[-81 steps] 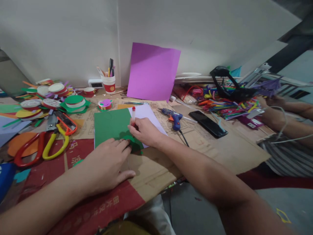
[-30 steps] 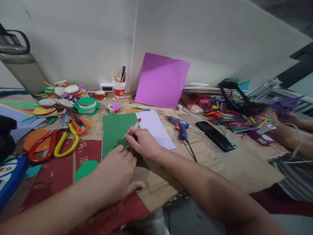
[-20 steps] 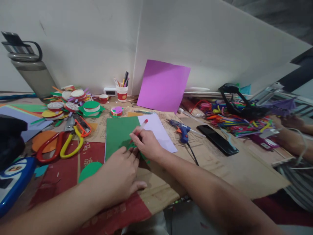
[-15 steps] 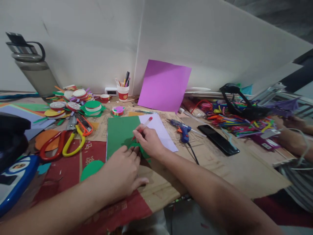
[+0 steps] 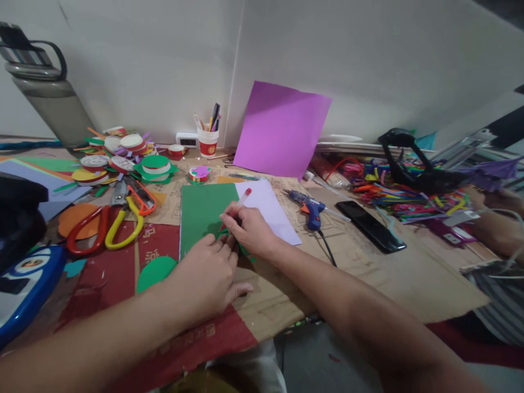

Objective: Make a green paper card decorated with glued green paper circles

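Observation:
My right hand (image 5: 248, 229) is closed around a red-capped pen (image 5: 244, 197), its lower end over the green paper (image 5: 207, 210). Just left of it, my left hand (image 5: 215, 270) lies palm down with its thumb spread, fingertips on a small green piece mostly hidden under both hands. The green paper lies against a pale lilac sheet (image 5: 268, 210). A green disc (image 5: 156, 273) rests beside my left wrist.
Red and yellow scissors (image 5: 117, 218) and paper-cup crafts (image 5: 133, 143) stand at left, near a bottle (image 5: 51, 103). A purple sheet (image 5: 282, 128) leans on the wall. Rightward are a glue gun (image 5: 313, 213), a phone (image 5: 370, 226), pipe cleaners (image 5: 393, 196) and another person's arm.
The view has shifted slightly. My right hand still holds the pen, now a little lower relative to my left hand, and my left fingertips have drawn closer to it.

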Action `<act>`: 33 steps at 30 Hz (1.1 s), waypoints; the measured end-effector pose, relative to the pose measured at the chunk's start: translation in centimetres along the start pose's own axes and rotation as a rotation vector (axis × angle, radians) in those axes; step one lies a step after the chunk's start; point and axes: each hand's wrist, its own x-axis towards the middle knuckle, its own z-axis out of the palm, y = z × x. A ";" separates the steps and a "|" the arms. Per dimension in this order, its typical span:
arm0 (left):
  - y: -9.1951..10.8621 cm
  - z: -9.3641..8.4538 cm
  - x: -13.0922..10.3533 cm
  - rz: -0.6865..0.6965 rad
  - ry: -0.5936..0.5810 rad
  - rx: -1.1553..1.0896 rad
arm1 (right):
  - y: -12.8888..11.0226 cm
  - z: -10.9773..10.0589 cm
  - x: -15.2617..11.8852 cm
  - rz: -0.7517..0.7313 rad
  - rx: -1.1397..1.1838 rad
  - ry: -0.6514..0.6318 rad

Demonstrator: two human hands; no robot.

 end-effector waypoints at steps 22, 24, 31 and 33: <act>0.0 -0.2 0.0 0.003 -0.011 0.021 | 0.2 0.0 0.1 -0.045 -0.085 -0.004; 0.0 -0.1 0.0 0.004 -0.013 0.018 | 0.3 0.0 0.1 -0.036 -0.105 0.013; -0.1 0.2 0.0 0.015 0.041 0.004 | 0.7 -0.1 0.0 0.012 -0.105 0.068; -0.1 0.2 0.0 0.011 0.042 0.007 | 0.7 -0.2 0.0 0.024 -0.091 0.073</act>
